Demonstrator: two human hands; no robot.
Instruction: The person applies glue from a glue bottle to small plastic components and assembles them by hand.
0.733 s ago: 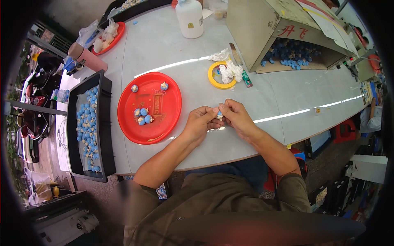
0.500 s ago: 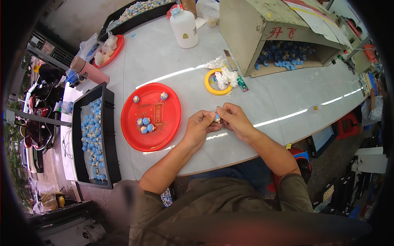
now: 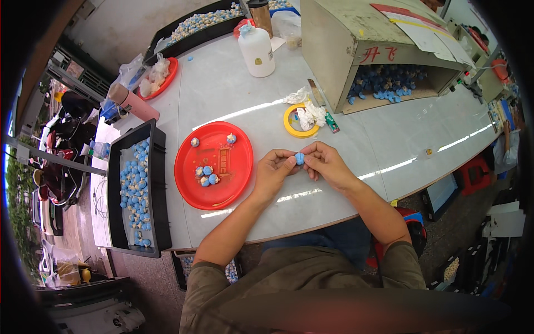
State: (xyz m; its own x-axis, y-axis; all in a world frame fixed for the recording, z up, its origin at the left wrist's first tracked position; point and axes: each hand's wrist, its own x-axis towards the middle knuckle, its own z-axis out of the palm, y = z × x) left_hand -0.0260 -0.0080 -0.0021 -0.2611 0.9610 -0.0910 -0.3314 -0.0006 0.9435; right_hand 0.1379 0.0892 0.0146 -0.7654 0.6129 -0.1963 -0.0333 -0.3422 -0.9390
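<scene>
Between the fingertips of both hands sits a small blue ball-shaped piece [image 3: 300, 158], its round blue side facing up. My left hand [image 3: 274, 171] pinches it from the left, and my right hand [image 3: 328, 166] pinches it from the right with thumb and forefinger. Both hands are just above the grey tabletop. Left of them lies a round red plate [image 3: 192, 189] holding several blue-and-cream pieces [image 3: 207, 170] of the same kind. The underside of the held piece is hidden by my fingers.
A black tray [image 3: 162, 195] of blue pieces stands at the left, another black tray [image 3: 150, 55] at the back. Beyond my hands are a yellow tape roll [image 3: 290, 128] with crumpled tissue [image 3: 310, 116], a white bottle [image 3: 257, 53] and a metal box [image 3: 325, 61] of blue parts. A pink flask [image 3: 136, 104] lies back left.
The held piece has been turned, so its blue round side now shows where a cream part showed before. The whole view has shifted slightly, with objects appearing lower and farther right.
</scene>
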